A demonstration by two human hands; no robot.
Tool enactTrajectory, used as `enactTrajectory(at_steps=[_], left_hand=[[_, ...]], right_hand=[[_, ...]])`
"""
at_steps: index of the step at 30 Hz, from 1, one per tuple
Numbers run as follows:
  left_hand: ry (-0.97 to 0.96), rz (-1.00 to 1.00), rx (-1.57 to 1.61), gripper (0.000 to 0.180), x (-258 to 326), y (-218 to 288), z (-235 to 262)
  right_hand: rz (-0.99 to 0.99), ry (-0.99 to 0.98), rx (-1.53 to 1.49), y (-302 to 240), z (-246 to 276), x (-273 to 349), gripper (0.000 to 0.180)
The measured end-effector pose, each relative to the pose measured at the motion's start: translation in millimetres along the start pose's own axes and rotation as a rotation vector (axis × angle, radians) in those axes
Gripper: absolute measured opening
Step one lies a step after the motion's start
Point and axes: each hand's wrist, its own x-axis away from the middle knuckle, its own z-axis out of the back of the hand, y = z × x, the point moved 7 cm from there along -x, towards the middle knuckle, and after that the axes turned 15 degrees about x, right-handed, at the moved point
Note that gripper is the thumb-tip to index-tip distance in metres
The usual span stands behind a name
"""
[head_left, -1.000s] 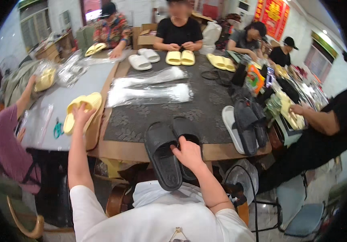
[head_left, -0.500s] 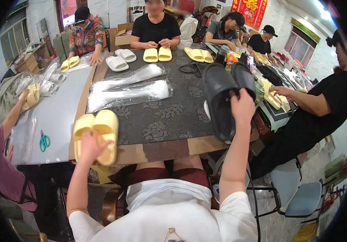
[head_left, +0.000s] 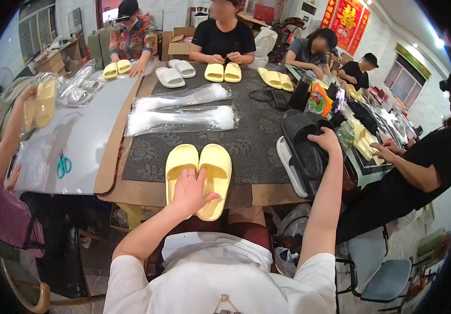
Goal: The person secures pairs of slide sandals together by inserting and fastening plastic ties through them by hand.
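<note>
A pair of pale yellow slippers point(head_left: 214, 184) stands at the table's near edge, in front of my body. My left hand point(head_left: 187, 189) grips the pair, fingers reaching over the inner sides where the two slippers meet. At the right end of the table my right hand point(head_left: 326, 140) is closed on a pair of black slippers point(head_left: 299, 144), the fingers partly hidden inside the straps. Beneath and left of the black pair, a white slipper point(head_left: 292, 170) shows along its edge.
Bundles of white strands in clear plastic point(head_left: 183, 118) lie mid-table. Farther back are grey slippers point(head_left: 175, 75) and more yellow slippers point(head_left: 223, 73). Teal scissors point(head_left: 64, 165) rest on the grey table at left. Co-workers sit around; a blue chair point(head_left: 387, 277) stands right.
My left hand has brought the yellow slippers rightward along the near edge to the middle. The black slippers in my right hand have come down over the white one. The view has shifted.
</note>
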Motion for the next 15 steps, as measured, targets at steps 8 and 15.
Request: enactTrajectory(at_steps=[8, 15], left_hand=[[0.035, -0.043, 0.123, 0.062, 17, -4, 33], [0.355, -0.096, 0.185, 0.027, 9, -27, 99]], right_hand=[[0.294, 0.636, -0.060, -125, 65, 128, 0.055], [0.795, 0.228, -0.364, -258, -14, 174, 0.025]])
